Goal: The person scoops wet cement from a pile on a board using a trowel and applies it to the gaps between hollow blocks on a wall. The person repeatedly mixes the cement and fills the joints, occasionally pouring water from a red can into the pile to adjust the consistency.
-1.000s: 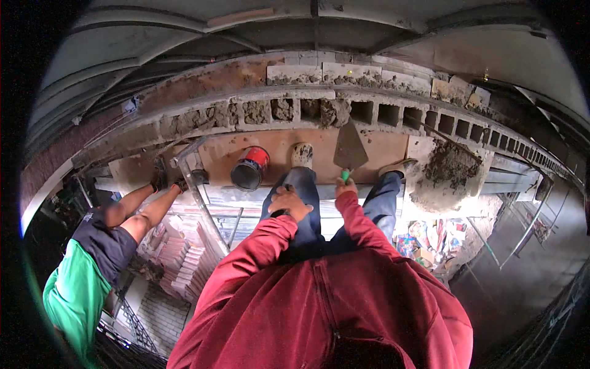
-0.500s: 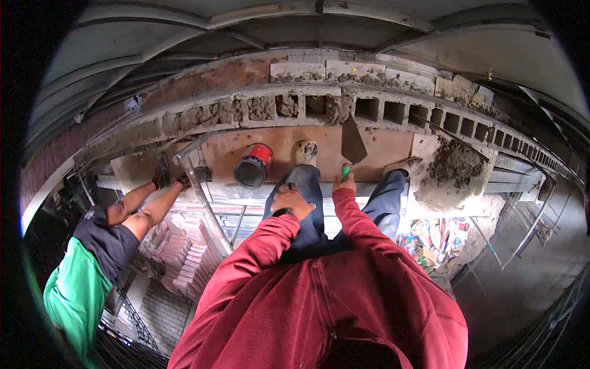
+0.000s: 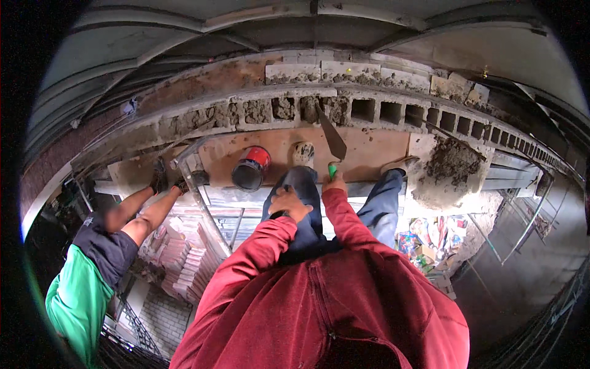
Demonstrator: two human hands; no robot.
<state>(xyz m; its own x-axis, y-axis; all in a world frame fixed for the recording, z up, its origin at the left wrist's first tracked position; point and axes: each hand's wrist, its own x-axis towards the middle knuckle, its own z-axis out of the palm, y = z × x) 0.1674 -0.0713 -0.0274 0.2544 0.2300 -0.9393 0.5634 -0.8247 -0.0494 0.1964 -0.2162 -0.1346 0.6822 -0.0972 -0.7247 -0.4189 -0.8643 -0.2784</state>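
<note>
My left hand [image 3: 287, 203] rests on my left thigh near the knee, fingers apart and holding nothing. My right hand [image 3: 334, 182] grips the green handle of a trowel [image 3: 334, 138], whose tip is at a mortar-filled cavity in the row of hollow concrete blocks [image 3: 391, 112]. Mortar [image 3: 257, 112] fills several cavities left of the blade; those to the right are hollow. A red metal can with a dark inside [image 3: 247, 176] stands on the plywood board [image 3: 215, 154] left of my feet. A mortar heap [image 3: 452, 160] lies on a pale board to the right.
A co-worker in a green shirt [image 3: 74, 289] is at the left, beside a metal frame [image 3: 196, 190]. Below the board edge are stacked pale packages [image 3: 190, 270], a pile of colourful items [image 3: 430, 237] and steel bars [image 3: 510, 246]. A curved framed ceiling [image 3: 258, 24] is overhead.
My right hand has moved slightly left with the trowel, so the blade now angles toward a cavity further left. My left hand stays at the knee.
</note>
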